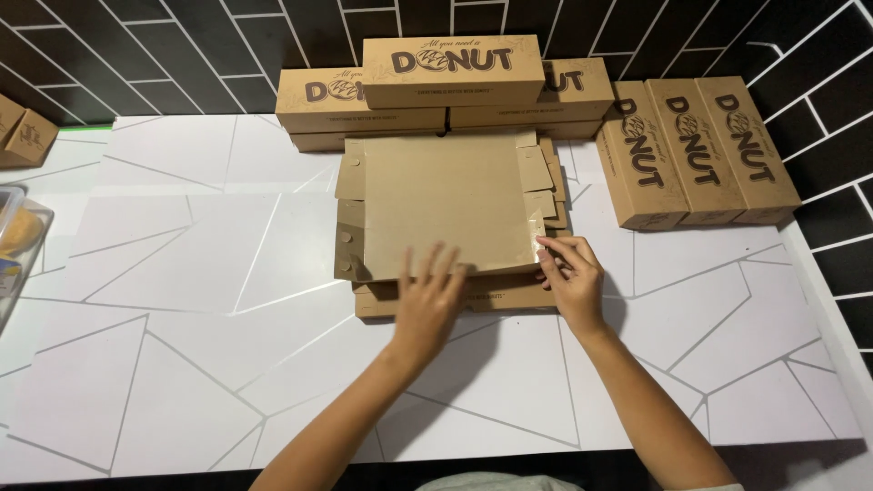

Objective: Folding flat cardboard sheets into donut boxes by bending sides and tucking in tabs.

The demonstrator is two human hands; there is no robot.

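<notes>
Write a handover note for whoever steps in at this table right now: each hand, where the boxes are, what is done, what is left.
Left hand: flat, fingers spread, pressing the near edge of the top flat cardboard blank; no grip closed on anything.
Right hand: fingertips pinching the blank's near right corner flap.
The blank lies unfolded on a stack of flat blanks at mid-table.
Done: folded boxes stand behind the stack and three lie side by side at the right.
Left: the top blank is not yet folded, and the rest of the stack is untouched.
A clear plastic container sits at the table's left edge.
</notes>
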